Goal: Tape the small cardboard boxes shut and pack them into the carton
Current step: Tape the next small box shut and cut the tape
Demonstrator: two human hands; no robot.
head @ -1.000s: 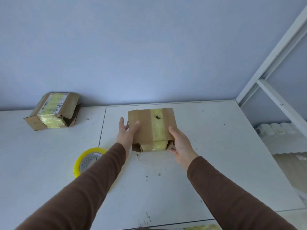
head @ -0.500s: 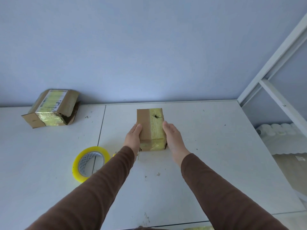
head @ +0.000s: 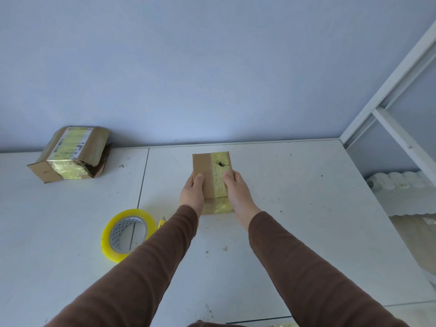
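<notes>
A small brown cardboard box (head: 207, 171) with a strip of yellowish tape and a small hole in its top stands on the white table (head: 295, 220). My left hand (head: 192, 192) grips its left side, thumb on top. On the other side, my right hand (head: 237, 192) grips it the same way. A second small box (head: 70, 154), taped and with a shipping label, lies at the back left with one torn end flap open. A roll of yellow-edged clear tape (head: 127, 233) lies flat left of my left forearm. No carton shows in view.
A blue-grey wall backs the table. A white metal frame (head: 396, 138) stands past the table's right edge, with white rolls (head: 398, 182) lying behind it. A seam (head: 142, 182) splits the tabletop left of the held box.
Both hands have turned the box from broadside to narrow end toward me and shifted their grip to its two long sides. The other box and the tape roll have not moved.
</notes>
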